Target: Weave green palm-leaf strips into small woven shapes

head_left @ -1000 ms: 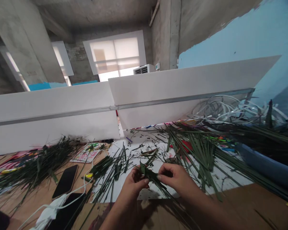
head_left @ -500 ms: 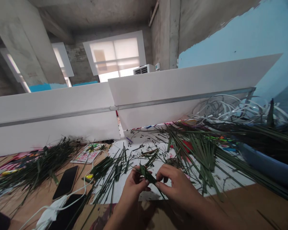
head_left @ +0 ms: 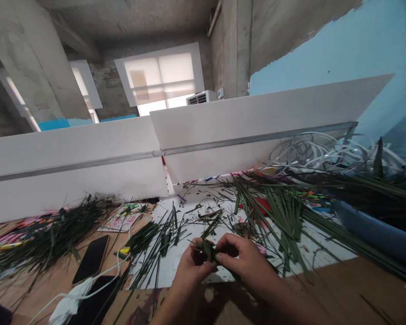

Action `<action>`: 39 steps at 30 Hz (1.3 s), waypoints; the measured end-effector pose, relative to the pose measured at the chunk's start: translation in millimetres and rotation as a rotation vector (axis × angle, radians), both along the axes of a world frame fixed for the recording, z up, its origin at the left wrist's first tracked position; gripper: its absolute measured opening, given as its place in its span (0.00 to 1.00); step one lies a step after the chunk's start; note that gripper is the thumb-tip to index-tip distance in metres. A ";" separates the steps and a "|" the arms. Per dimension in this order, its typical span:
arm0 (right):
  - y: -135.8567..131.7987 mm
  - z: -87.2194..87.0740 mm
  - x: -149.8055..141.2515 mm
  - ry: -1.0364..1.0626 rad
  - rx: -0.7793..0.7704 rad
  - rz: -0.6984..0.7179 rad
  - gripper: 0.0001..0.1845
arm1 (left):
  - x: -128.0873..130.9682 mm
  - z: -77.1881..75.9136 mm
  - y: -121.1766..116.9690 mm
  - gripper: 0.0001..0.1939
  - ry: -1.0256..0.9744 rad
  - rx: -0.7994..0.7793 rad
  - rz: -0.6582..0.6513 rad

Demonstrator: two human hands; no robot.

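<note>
Between my two hands is a small folded piece of green leaf strips [head_left: 208, 249], held just above the white sheet [head_left: 176, 271]. My left hand [head_left: 194, 264] pinches its left side, the thumb lying along the lower edge. From the right, my right hand [head_left: 238, 258] grips the other end between thumb and fingers. The exact folds are partly hidden by my fingers. Leaf scraps lie on the sheet beyond my hands, and loose narrow leaf strips [head_left: 160, 248] are spread out to the left.
A big heap of leaf strips [head_left: 57, 232] lies at left, near a phone [head_left: 91, 259] and white cable [head_left: 117, 271]. More long leaves [head_left: 284, 212] fan out at right beside a blue basin [head_left: 368, 230]. White tubing coils [head_left: 297, 151] sit behind, before a white partition [head_left: 203, 140].
My right hand has moved slightly left, closer to my left hand. The leaf piece has turned and now looks shorter and more upright between my fingers.
</note>
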State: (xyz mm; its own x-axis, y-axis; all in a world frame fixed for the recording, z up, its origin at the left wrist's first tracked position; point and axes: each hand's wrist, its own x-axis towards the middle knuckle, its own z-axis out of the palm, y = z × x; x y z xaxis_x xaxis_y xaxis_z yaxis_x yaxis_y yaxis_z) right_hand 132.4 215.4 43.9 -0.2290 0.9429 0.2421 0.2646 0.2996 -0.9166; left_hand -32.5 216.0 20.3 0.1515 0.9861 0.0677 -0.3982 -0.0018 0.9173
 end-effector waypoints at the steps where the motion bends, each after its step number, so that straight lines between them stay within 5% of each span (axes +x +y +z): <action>1: -0.7 -0.1 -1.0 -0.009 0.004 -0.010 0.03 | 0.3 1.2 -0.7 0.25 0.014 0.000 0.002; 10: -5.8 -1.9 -6.8 -0.173 0.088 -0.146 0.03 | 9.5 2.2 -6.7 0.21 0.072 0.044 0.134; 19: -6.5 -2.7 -5.4 -0.264 0.216 -0.208 0.05 | -5.1 11.5 -8.5 0.20 0.142 -0.008 -0.033; 39: -11.1 -4.9 -5.5 -0.397 0.410 -0.221 0.06 | -3.3 2.9 -3.7 0.25 0.156 -0.029 0.053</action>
State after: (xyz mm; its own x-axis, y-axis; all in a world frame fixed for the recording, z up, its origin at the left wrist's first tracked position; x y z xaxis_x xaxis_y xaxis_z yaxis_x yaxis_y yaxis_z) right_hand 127.0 204.2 39.0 -0.1855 0.8266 0.5313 0.6586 0.5058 -0.5571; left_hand -35.8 212.3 23.2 0.1058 0.9942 0.0186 -0.2514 0.0086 0.9678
